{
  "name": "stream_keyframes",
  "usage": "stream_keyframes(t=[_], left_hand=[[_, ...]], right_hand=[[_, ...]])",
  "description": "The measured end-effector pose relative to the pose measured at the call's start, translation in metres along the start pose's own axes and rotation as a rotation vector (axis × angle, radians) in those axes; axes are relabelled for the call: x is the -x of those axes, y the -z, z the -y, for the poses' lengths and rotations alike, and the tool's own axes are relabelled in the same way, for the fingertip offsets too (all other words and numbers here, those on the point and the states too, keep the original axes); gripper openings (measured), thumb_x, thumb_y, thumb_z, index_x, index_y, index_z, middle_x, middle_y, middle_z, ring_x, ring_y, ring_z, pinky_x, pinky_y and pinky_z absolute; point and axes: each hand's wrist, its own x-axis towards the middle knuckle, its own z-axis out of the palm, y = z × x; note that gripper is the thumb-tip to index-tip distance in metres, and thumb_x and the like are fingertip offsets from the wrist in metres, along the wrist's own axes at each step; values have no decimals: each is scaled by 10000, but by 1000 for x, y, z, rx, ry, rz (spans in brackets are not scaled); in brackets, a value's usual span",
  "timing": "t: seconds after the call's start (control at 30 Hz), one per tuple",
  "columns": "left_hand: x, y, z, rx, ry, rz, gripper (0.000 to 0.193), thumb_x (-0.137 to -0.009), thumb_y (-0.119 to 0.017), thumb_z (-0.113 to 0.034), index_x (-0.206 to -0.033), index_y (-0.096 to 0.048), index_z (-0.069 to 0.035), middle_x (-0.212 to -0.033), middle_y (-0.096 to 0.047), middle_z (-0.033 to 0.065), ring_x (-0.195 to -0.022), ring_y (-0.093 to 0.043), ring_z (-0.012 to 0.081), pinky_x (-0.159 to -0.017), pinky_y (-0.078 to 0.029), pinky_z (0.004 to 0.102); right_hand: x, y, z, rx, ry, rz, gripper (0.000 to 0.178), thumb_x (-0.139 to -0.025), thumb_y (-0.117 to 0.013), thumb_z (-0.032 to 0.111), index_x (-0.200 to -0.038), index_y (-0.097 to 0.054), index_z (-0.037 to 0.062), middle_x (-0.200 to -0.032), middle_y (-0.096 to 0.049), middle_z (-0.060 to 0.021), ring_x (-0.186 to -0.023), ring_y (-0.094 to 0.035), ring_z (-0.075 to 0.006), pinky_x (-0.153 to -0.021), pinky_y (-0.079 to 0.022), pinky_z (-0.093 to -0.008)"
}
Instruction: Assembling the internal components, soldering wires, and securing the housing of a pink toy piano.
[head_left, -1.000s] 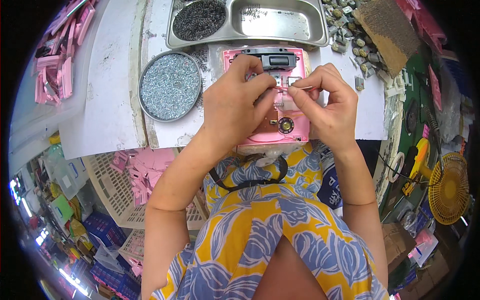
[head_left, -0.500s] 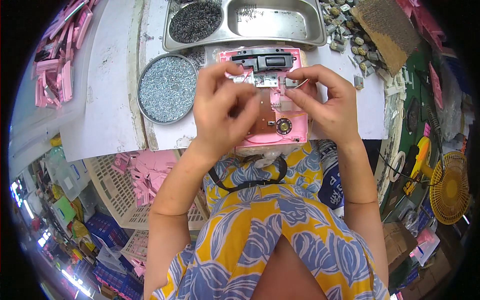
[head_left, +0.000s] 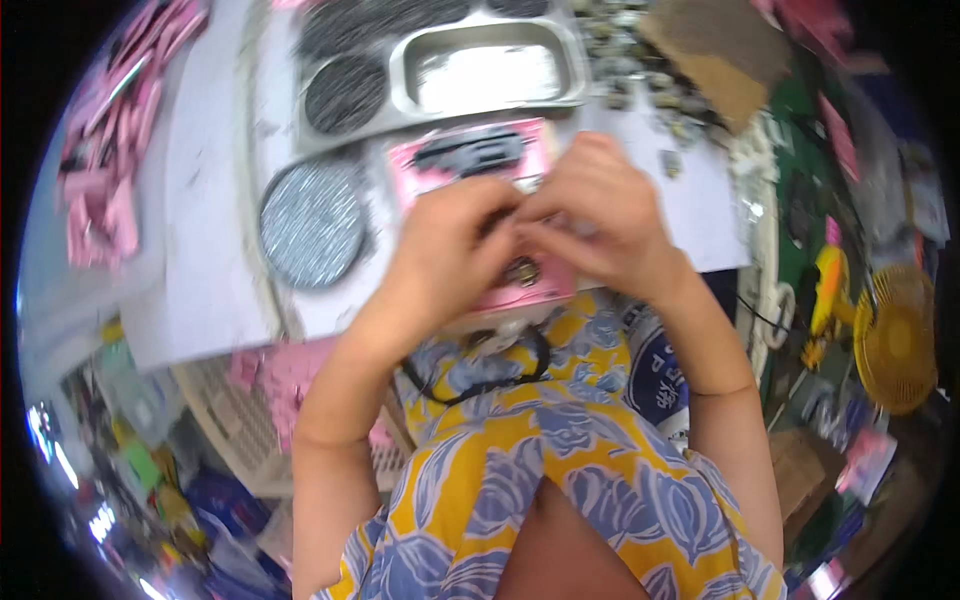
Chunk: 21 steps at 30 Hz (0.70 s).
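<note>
Both hands meet over an open pink plastic housing on the table, fingertips nearly touching. My left hand has its thumb and fingers pinched together. Opposite it, my right hand is closed in a pinch as well, a small greyish bit showing between its fingers. Motion blur and the fingers hide what either one grips. A black moulded part lies across the housing's far end. At its near end a small round speaker shows below the fingertips. The housing's middle is covered by my hands.
Left of the housing stands a round dish of silvery screws. Beyond is a steel compartment tray with dark small parts. Small metal parts and brown cardboard lie far right. A yellow fan is at right, a crate below left.
My hands came together from either side of the housing, the right moving left from a small metal part at its edge. The whole view shifted and blurred.
</note>
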Motion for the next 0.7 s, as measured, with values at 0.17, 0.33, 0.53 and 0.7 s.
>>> stream_keyframes(t=[0.17,0.33,0.53,0.7], left_hand=[[-13,19,17,253,104,199,90,-967,-646,-29,-1022,-677,35,-835,-681,13,-700,-601,54,-612,-481,218],[-3,-2,21,123,-13,-49,72,-956,-658,-13,-1006,-688,31,-848,-669,19,-679,-580,54,-602,-457,204],[5,-12,27,-124,-343,-306,48,-899,-689,26,-947,-688,29,-843,-670,66,-733,-611,122,-681,-483,243],[-3,-14,11,-198,-355,-269,51,-888,-722,-26,-931,-707,-3,-808,-667,63,-663,-612,123,-597,-463,251]], right_hand=[[13,7,-11,142,208,-59,199,-741,-815,164,-856,-671,91,-896,-628,-43,-955,-596,-292,-855,-474,-445],[71,61,-14,21,-181,-218,186,-762,-818,167,-811,-661,81,-976,-677,-73,-980,-627,-271,-885,-504,-412],[209,213,-48,-509,-767,-1549,110,-967,-702,136,-1031,-617,106,-850,-593,-23,-587,-507,-115,-519,-461,-284],[234,269,-86,98,-858,-1333,248,-840,-834,116,-1042,-713,37,-858,-679,-28,-680,-614,-142,-593,-503,-301]])
